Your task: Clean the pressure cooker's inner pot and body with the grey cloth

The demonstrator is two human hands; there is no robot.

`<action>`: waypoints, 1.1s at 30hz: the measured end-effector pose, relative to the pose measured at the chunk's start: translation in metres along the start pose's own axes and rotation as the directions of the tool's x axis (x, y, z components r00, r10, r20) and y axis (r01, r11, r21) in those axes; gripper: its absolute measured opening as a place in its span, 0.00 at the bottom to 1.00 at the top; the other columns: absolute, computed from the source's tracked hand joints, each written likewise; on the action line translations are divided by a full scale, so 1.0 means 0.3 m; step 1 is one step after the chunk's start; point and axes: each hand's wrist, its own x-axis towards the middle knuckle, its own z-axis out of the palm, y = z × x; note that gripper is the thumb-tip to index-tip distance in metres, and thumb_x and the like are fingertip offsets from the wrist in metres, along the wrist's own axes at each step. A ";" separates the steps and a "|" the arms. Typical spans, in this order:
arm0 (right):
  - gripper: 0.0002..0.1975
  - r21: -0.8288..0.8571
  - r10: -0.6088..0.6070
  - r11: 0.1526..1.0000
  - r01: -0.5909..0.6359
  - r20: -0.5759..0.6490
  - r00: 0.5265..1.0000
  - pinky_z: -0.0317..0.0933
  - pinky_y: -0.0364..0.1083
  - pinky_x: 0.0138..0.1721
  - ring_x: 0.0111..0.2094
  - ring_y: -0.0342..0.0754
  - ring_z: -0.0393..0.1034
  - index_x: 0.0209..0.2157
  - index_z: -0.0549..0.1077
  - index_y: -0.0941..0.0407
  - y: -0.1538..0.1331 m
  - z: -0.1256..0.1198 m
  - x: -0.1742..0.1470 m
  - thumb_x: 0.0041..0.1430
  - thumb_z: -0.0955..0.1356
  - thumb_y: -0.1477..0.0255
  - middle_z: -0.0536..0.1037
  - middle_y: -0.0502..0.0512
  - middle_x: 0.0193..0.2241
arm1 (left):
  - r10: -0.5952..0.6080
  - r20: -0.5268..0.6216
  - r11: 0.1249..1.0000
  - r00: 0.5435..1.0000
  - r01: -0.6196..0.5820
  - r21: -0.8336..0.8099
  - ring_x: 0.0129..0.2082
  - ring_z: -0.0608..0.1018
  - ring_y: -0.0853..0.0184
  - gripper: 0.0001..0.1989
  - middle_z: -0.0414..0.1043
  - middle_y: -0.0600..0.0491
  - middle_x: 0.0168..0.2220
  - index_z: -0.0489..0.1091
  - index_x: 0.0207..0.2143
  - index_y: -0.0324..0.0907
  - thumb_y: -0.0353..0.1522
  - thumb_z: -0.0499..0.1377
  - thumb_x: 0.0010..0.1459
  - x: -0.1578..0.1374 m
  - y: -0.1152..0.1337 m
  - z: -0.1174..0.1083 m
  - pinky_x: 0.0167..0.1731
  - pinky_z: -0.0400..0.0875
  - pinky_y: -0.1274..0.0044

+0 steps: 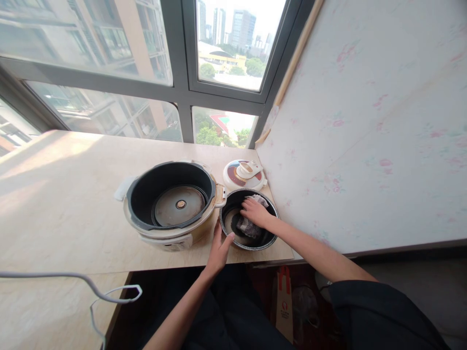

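Observation:
A black inner pot (269, 239) stands on the beige counter (65, 214) near the wall. My right hand (254, 212) reaches inside it and presses a dark, grey-and-white cloth (248, 227) against the pot's inside. My left hand (219, 252) rests on the pot's near left rim, steadying it. To the left stands the open cream cooker body (171, 228), its dark cavity showing a round heating plate (179, 205).
The cooker's white-and-red lid (243, 175) lies behind the pot, by the window. A white cable (91, 287) loops over the counter's front left. The patterned wall (365, 126) is close on the right. A paper bag (284, 306) stands on the floor below.

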 end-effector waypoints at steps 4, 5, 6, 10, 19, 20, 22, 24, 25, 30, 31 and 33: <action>0.14 0.015 0.019 1.000 -0.017 -0.169 0.986 0.52 0.58 0.62 0.60 0.57 0.61 0.50 0.74 0.63 0.003 0.003 -0.023 0.68 0.61 0.78 0.70 0.71 0.55 | 0.012 0.004 1.000 1.000 -0.012 0.009 0.72 0.49 0.55 0.36 0.46 0.48 0.72 0.50 0.71 0.46 0.42 0.57 0.64 0.001 -0.008 -0.001 0.70 0.40 0.61; 0.15 0.034 0.042 0.999 -0.036 -0.196 0.980 0.52 0.60 0.63 0.62 0.58 0.59 0.52 0.72 0.63 0.000 -0.001 -0.032 0.67 0.61 0.79 0.68 0.73 0.58 | 0.020 0.010 1.000 1.000 -0.020 0.010 0.72 0.49 0.55 0.36 0.46 0.48 0.72 0.50 0.71 0.46 0.42 0.57 0.64 0.002 -0.008 -0.003 0.70 0.40 0.62; 0.17 0.058 0.071 0.996 -0.060 -0.213 0.974 0.52 0.60 0.63 0.64 0.58 0.57 0.54 0.71 0.63 -0.006 -0.008 -0.042 0.66 0.61 0.81 0.65 0.74 0.60 | 0.029 0.016 1.000 0.999 -0.029 0.010 0.72 0.49 0.56 0.36 0.46 0.47 0.72 0.50 0.71 0.46 0.42 0.56 0.64 0.002 -0.008 -0.006 0.70 0.40 0.62; 0.25 0.155 0.268 0.958 -0.242 -0.181 0.946 0.55 0.58 0.61 0.64 0.59 0.56 0.59 0.65 0.64 -0.049 -0.068 -0.082 0.61 0.59 0.85 0.62 0.73 0.62 | 0.038 0.037 0.999 0.999 -0.038 0.011 0.72 0.49 0.57 0.35 0.46 0.48 0.72 0.50 0.71 0.46 0.42 0.56 0.65 0.002 -0.003 -0.017 0.70 0.41 0.62; 0.24 0.294 0.623 0.648 -0.702 0.326 0.711 0.64 0.53 0.49 0.50 0.63 0.72 0.52 0.66 0.68 -0.085 -0.176 -0.115 0.67 0.63 0.60 0.74 0.75 0.48 | 0.050 0.048 0.998 0.998 -0.052 0.036 0.72 0.47 0.57 0.35 0.44 0.49 0.72 0.48 0.71 0.47 0.43 0.54 0.66 -0.002 -0.014 -0.018 0.70 0.40 0.61; 0.28 0.318 0.599 0.626 -0.712 0.389 0.700 0.65 0.54 0.48 0.50 0.65 0.72 0.53 0.65 0.69 -0.079 -0.168 -0.108 0.67 0.62 0.57 0.75 0.76 0.48 | 0.044 0.046 0.998 0.998 -0.045 0.038 0.72 0.47 0.57 0.35 0.43 0.49 0.72 0.48 0.71 0.47 0.43 0.54 0.66 -0.002 -0.016 -0.018 0.70 0.40 0.61; 0.34 0.360 0.549 0.596 -0.718 0.470 0.691 0.64 0.55 0.48 0.50 0.67 0.73 0.58 0.61 0.72 -0.067 -0.142 -0.086 0.67 0.61 0.54 0.75 0.80 0.48 | 0.032 0.044 0.999 0.999 -0.034 0.042 0.72 0.47 0.57 0.35 0.43 0.49 0.73 0.47 0.71 0.47 0.43 0.54 0.66 -0.001 -0.017 -0.018 0.70 0.40 0.61; 0.40 0.398 0.500 0.586 -0.706 0.508 0.701 0.64 0.54 0.48 0.51 0.68 0.73 0.62 0.55 0.75 -0.057 -0.109 -0.056 0.66 0.61 0.52 0.74 0.83 0.49 | 0.036 0.046 0.999 0.998 -0.037 0.038 0.72 0.47 0.58 0.35 0.43 0.49 0.73 0.47 0.71 0.46 0.43 0.54 0.66 0.000 -0.016 -0.019 0.70 0.39 0.61; 0.42 0.416 0.475 0.588 -0.694 0.517 0.712 0.64 0.54 0.48 0.52 0.68 0.72 0.64 0.52 0.75 -0.055 -0.094 -0.039 0.66 0.62 0.52 0.73 0.83 0.50 | 0.041 0.049 0.999 0.998 -0.042 0.033 0.72 0.47 0.58 0.35 0.43 0.49 0.72 0.47 0.71 0.46 0.43 0.54 0.66 0.001 -0.015 -0.019 0.70 0.40 0.61; 0.46 0.425 0.394 0.666 -0.613 0.497 0.773 0.64 0.55 0.49 0.54 0.68 0.71 0.68 0.48 0.69 -0.071 -0.064 0.040 0.61 0.67 0.54 0.70 0.81 0.55 | 0.028 0.050 0.999 0.998 -0.030 0.027 0.72 0.47 0.57 0.35 0.44 0.47 0.72 0.49 0.71 0.46 0.42 0.55 0.65 0.002 -0.012 -0.019 0.70 0.40 0.61; 0.46 0.409 0.380 0.695 -0.592 0.490 0.785 0.64 0.55 0.49 0.54 0.69 0.71 0.68 0.48 0.67 -0.081 -0.069 0.053 0.61 0.68 0.55 0.69 0.81 0.55 | 0.019 0.046 0.999 0.999 -0.020 0.031 0.72 0.47 0.57 0.35 0.44 0.47 0.72 0.50 0.71 0.45 0.42 0.55 0.65 0.001 -0.012 -0.018 0.70 0.40 0.61; 0.43 0.382 0.337 0.753 -0.536 0.474 0.813 0.65 0.54 0.47 0.52 0.67 0.72 0.69 0.50 0.63 -0.102 -0.085 0.074 0.59 0.69 0.60 0.69 0.77 0.56 | 0.003 0.038 0.999 0.999 -0.005 0.032 0.72 0.48 0.57 0.35 0.45 0.46 0.72 0.50 0.71 0.44 0.42 0.55 0.65 0.000 -0.011 -0.017 0.70 0.40 0.61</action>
